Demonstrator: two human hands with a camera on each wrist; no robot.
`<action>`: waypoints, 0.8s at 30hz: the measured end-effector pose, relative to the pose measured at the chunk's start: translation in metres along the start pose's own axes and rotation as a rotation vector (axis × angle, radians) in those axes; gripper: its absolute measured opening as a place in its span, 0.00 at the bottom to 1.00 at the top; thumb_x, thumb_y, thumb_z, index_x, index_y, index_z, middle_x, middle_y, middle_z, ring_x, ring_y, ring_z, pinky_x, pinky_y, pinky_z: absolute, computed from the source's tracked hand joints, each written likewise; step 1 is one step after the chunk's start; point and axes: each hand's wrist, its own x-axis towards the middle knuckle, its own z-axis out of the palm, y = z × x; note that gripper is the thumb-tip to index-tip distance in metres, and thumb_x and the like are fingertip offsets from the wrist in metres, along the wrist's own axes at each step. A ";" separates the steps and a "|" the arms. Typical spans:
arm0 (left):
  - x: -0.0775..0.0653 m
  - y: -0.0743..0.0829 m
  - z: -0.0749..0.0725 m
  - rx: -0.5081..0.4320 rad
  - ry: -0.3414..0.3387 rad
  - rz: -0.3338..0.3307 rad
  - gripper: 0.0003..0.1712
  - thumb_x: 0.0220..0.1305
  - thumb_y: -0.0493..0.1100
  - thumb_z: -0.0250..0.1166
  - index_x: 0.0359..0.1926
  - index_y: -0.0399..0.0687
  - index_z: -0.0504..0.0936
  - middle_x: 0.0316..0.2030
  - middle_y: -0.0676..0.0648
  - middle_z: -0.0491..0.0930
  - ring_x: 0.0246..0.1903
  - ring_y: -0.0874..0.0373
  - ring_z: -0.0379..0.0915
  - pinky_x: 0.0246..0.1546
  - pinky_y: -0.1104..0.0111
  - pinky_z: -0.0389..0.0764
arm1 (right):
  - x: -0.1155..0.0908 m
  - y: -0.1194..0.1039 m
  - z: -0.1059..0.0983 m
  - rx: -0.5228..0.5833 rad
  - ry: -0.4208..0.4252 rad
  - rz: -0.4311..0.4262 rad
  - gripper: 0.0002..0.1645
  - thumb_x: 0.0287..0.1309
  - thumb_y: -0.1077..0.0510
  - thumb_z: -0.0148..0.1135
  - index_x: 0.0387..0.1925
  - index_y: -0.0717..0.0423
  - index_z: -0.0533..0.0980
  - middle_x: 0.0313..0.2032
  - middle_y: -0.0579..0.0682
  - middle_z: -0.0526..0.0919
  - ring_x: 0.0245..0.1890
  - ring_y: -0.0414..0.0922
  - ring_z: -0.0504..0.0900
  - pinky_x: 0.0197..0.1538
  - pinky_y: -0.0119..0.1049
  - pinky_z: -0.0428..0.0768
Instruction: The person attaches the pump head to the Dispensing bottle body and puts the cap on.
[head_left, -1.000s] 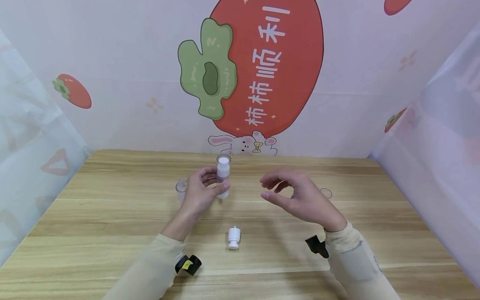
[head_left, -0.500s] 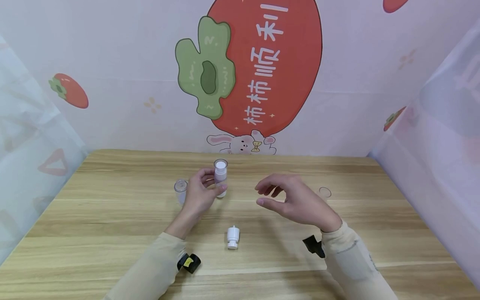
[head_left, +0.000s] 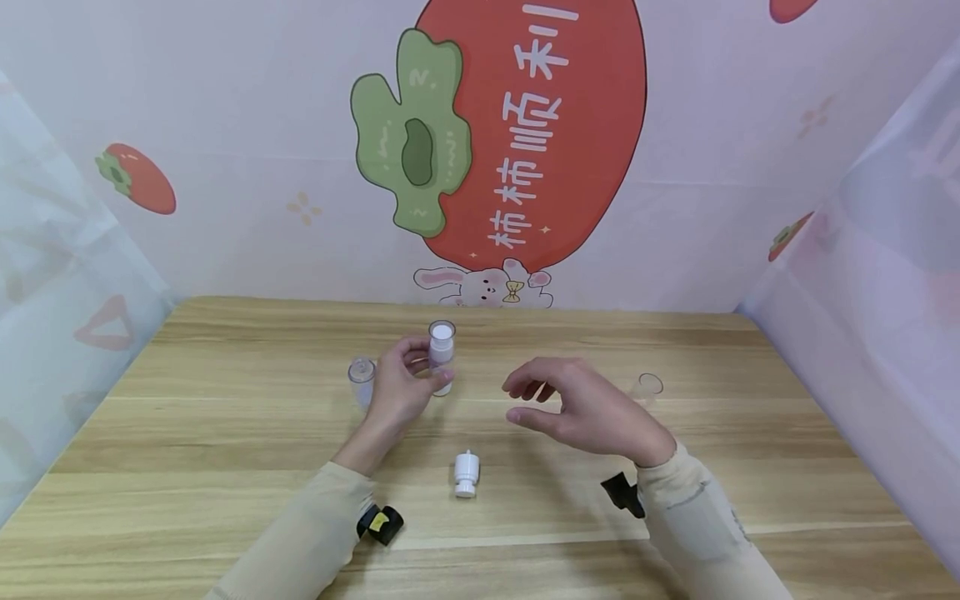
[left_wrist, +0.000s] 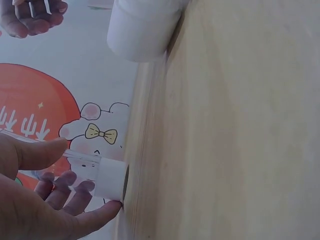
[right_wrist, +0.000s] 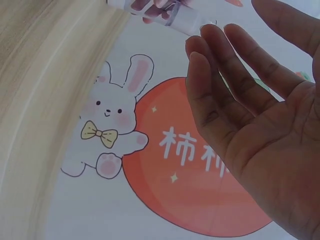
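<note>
From the head camera, the left hand (head_left: 401, 387) holds a small clear bottle (head_left: 442, 357) with a white top. The bottle stands up straight, near the back of the wooden desk (head_left: 247, 483). Another clear bottle (head_left: 362, 385) stands just beside that hand, on its left. A little white pump (head_left: 466, 473) lies on its side on the desk, nearer to the person. The right hand (head_left: 585, 408) hangs in the air, fingers a bit bent, thumb apart from them. A clear round thing shows behind its wrist.

From the left wrist, the thumb and fingers go around the bottle. I cannot tell if its white bottom touches the desk.

From the right wrist, the palm shows, with the fingers loose. The bottle is past the fingertips.
</note>
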 end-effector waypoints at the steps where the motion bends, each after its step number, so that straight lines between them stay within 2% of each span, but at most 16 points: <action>1: 0.000 0.000 0.000 0.002 0.004 -0.002 0.29 0.55 0.21 0.70 0.58 0.30 0.73 0.59 0.32 0.75 0.61 0.38 0.73 0.61 0.53 0.75 | 0.000 0.000 0.000 0.001 -0.003 0.003 0.14 0.61 0.55 0.73 0.47 0.52 0.82 0.42 0.39 0.84 0.41 0.41 0.83 0.47 0.37 0.82; 16: -0.003 0.003 0.004 0.041 0.035 -0.011 0.30 0.52 0.21 0.71 0.57 0.29 0.74 0.57 0.31 0.76 0.59 0.38 0.74 0.60 0.53 0.77 | 0.000 -0.004 0.002 -0.002 -0.018 0.038 0.14 0.60 0.54 0.73 0.47 0.51 0.82 0.41 0.38 0.84 0.41 0.44 0.84 0.47 0.37 0.82; 24: -0.004 0.007 0.002 0.092 0.036 0.001 0.35 0.53 0.23 0.72 0.62 0.32 0.71 0.61 0.33 0.74 0.63 0.39 0.71 0.66 0.50 0.70 | 0.000 -0.005 0.002 -0.008 -0.014 0.033 0.15 0.60 0.54 0.74 0.47 0.51 0.82 0.41 0.38 0.84 0.41 0.44 0.84 0.47 0.37 0.82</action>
